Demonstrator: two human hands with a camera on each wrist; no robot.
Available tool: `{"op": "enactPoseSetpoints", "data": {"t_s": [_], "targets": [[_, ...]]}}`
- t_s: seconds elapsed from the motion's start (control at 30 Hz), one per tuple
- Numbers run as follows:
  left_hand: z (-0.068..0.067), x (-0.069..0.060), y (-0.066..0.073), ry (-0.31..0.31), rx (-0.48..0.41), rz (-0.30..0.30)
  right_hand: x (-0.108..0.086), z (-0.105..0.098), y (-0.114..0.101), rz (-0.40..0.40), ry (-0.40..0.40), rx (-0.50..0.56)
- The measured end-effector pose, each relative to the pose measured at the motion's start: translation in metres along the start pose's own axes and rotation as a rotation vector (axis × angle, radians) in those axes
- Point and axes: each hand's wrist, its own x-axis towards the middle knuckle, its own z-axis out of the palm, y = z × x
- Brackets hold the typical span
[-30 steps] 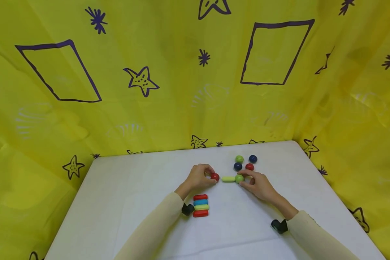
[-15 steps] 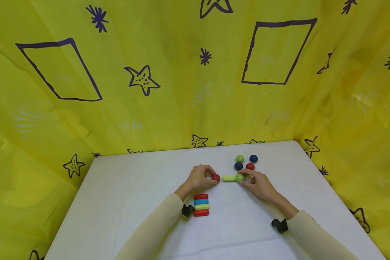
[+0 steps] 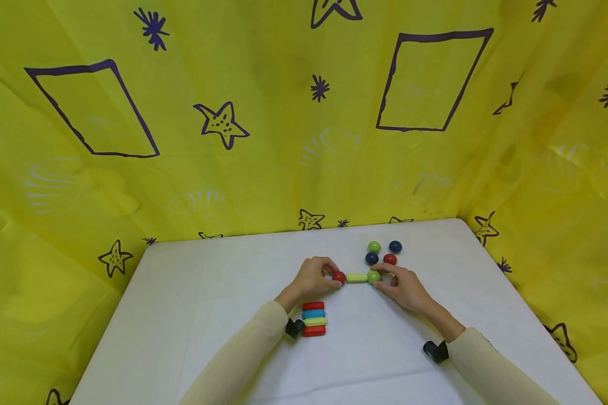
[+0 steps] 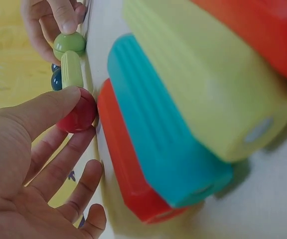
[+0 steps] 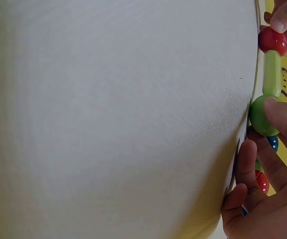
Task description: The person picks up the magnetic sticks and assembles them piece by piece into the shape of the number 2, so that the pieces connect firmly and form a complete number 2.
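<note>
Light-green rod, lower right of the head frame's centre, lies between red ball, pinched by left hand, and green ball, pinched by right hand; probably light, rigid and slick, it suits a mid-length grip.

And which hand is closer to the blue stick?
Left. The left hand is just beyond the blue stick, pinching a red ball; the right hand is farther off, out to the right, pinching a green ball.
</note>
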Motion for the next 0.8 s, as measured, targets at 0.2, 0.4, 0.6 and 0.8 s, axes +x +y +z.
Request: {"op": "enactPoseSetpoints", "data": {"t_s": [0.2, 0.4, 0.6, 0.8], "targets": [[0.000, 0.001, 0.001, -0.002, 0.005, -0.002, 0.001, 0.000, -0.002, -0.001, -0.001, -0.002], [-0.001, 0.001, 0.000, 0.002, 0.003, -0.002, 0.002, 0.000, -0.002, -0.015, 0.001, 0.005], [-0.003, -0.002, 0.000, -0.004, 0.012, -0.007, 0.003, 0.001, -0.007, -0.044, 0.007, 0.025], [-0.008, -0.006, -0.003, -0.021, 0.024, 0.003, 0.002, 0.005, -0.014, -0.033, 0.012, 0.042]]}}
